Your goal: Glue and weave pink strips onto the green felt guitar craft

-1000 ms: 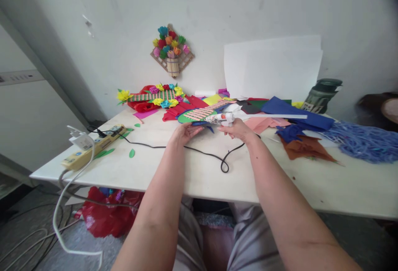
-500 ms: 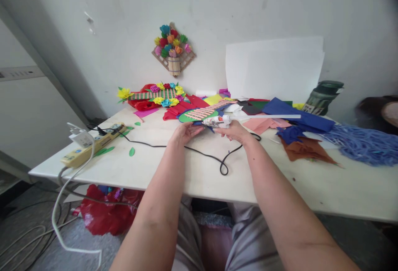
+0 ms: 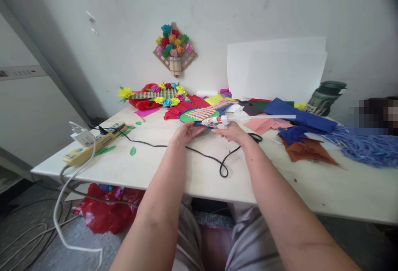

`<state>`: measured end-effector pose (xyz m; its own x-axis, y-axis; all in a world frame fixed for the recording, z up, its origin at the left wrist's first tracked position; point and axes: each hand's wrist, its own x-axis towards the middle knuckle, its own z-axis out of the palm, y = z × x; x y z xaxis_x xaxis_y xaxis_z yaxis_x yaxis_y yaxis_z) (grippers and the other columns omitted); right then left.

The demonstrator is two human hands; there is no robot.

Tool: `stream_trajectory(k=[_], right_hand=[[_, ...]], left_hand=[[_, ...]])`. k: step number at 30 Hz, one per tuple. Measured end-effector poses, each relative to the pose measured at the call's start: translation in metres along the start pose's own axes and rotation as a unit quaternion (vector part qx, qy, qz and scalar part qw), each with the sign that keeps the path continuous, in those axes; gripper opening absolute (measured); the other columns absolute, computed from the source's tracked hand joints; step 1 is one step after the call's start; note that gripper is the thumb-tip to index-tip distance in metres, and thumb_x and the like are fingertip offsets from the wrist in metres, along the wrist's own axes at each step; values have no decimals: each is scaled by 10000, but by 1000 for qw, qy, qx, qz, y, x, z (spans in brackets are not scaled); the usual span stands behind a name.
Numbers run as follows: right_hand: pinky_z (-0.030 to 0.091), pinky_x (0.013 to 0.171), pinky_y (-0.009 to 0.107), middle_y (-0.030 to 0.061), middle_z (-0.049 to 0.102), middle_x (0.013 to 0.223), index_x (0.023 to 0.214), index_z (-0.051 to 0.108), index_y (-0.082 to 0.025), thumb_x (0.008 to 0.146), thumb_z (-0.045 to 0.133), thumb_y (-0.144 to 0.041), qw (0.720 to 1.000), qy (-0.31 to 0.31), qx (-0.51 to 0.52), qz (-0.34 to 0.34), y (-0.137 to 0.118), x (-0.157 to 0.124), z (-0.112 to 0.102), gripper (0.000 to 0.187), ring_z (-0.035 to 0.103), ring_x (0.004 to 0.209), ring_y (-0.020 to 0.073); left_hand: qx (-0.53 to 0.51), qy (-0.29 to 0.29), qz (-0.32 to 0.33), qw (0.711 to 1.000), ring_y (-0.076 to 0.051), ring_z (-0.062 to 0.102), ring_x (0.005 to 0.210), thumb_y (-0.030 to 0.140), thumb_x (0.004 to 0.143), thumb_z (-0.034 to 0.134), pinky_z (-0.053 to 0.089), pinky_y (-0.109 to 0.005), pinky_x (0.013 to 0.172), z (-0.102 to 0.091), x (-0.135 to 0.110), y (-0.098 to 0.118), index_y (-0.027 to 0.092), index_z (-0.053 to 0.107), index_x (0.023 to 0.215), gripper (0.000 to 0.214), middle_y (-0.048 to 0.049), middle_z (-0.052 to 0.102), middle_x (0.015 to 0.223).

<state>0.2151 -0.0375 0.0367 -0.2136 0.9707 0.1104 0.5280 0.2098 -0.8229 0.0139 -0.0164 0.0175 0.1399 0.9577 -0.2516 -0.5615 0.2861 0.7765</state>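
The left hand holds the near rim of a green, blue-edged guitar-shaped craft laid with pink sticks, over the middle of the table, nearer its back edge than its front. The right hand is closed around a white glue gun, its nozzle at that same rim (whether it touches, I cannot tell). A black cord runs from the power strip by the table's left edge. A flower-trimmed guitar craft lies towards the back left corner.
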Motion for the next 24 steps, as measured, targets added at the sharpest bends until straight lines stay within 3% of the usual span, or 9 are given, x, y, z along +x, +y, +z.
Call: stream_trajectory(k=[17,24], right_hand=[[328,330,200,-51,452,414,652,541,-155,625,707,-398,1000,4,25,6,6,-1,-8,295,367,329,58],[332,346,210,-53,446,398,593,493,-168,637,699,-378,999,-6,43,13,7,-4,-15,297,364,325,59]], left_hand=[[-16,2,-10,1000,-266,659,876,103,789,419,563,-332,703,0,-1,1,68,506,1153,375,-187,674,913],[-1,5,4,1000,-279,649,905,97,768,420,553,-307,727,1,-3,1,10,500,1142,392,-215,666,876]])
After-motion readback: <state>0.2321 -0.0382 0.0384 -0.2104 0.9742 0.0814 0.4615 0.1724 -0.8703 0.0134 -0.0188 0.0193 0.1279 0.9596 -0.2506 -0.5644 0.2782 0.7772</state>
